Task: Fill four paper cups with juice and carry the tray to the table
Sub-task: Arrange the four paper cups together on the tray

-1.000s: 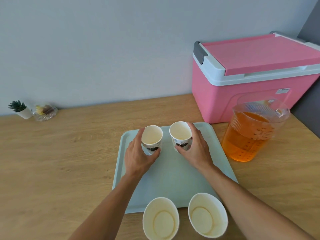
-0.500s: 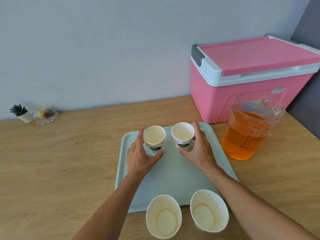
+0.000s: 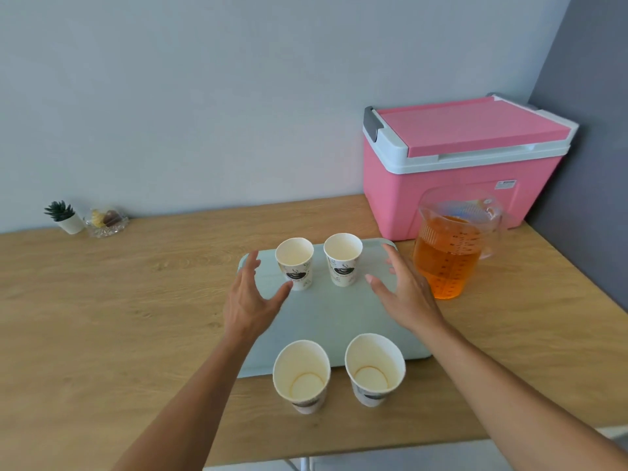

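1. Both hands are hovering over the pale tray (image 3: 339, 321), fingers spread wide, holding nothing. The left hand (image 3: 249, 300) is sitting just beside the far-left cup (image 3: 295, 263), thumb nearly brushing its base; whether it touches, I cannot tell.
2. The right hand (image 3: 404, 294) is floating clear of the far-right cup (image 3: 342, 258), between that cup and the juice jug (image 3: 448, 253).
3. Two more empty cups, the near-left cup (image 3: 301, 375) and the near-right cup (image 3: 373, 368), are standing below the wrists at the tray's near edge.
4. All four are looking dry inside, so pouring is, I judge, yet to begin.
5. Risks: these light empty cups are begging to be tipped by a passing forearm, the near pair especially. The jug is sitting right behind the right hand's knuckles, so a careless swing could be knocking it. A heavy, fast pour could be toppling a cup.
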